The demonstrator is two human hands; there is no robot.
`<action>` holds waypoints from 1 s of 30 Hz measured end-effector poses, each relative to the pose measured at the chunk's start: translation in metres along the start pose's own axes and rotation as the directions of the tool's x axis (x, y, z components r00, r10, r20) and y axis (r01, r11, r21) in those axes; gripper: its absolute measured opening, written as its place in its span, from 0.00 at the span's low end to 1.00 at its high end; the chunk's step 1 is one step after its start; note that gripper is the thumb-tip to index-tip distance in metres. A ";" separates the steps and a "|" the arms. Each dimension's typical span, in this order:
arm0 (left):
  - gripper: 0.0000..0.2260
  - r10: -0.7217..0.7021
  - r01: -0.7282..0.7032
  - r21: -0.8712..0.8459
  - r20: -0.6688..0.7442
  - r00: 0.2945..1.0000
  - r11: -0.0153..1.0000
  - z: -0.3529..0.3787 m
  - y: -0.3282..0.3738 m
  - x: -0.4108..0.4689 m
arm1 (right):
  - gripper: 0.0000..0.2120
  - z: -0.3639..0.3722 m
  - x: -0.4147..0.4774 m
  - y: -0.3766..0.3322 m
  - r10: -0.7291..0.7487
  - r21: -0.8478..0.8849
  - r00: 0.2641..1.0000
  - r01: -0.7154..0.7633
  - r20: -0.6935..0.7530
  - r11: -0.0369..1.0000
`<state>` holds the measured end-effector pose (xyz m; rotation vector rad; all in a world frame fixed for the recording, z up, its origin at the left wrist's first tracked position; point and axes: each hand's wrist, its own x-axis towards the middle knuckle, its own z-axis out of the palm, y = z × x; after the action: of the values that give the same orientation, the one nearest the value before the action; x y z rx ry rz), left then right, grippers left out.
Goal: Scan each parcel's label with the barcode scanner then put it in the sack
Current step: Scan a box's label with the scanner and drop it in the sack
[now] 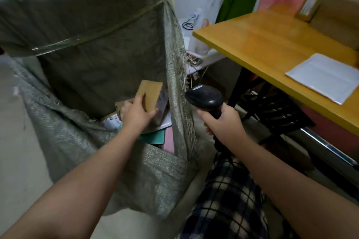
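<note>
My left hand [136,114] grips a small brown cardboard parcel [150,94] inside the open mouth of the large grey-green woven sack [87,60], just above other parcels [114,118] lying at its bottom. My right hand [221,122] grips the handle of the black barcode scanner [204,97], held just right of the sack's frayed edge. On the yellow table [262,44] lie a white padded mailer [322,77] and brown cardboard boxes [334,17] at the far right.
A black chair [275,110] stands under the table's front edge. White and green bags [223,4] hang behind the sack by the wall. My checked trousers [223,200] fill the bottom centre.
</note>
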<state>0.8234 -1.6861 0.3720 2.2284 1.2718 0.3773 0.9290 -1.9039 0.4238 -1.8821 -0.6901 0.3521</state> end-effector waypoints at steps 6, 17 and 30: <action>0.27 0.159 -0.165 0.139 0.050 0.986 0.977 0.010 0.024 0.010 | 0.10 -0.014 0.005 0.020 0.068 0.021 0.997 -0.067 -0.037 0.998; 0.22 0.589 -0.587 -0.055 0.019 0.808 0.807 0.020 0.153 -0.066 | 0.06 -0.100 -0.020 0.010 0.123 0.108 0.958 -0.098 -0.261 0.989; 0.36 0.820 -0.878 -0.010 0.363 0.442 0.478 0.090 0.325 -0.114 | 0.06 -0.261 -0.081 0.025 0.129 0.143 0.769 -0.049 -0.626 0.989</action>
<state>1.0383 -1.9450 0.4898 2.8083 -0.1387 0.2234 1.0119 -2.1537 0.5007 -1.7654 -0.1104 -0.1934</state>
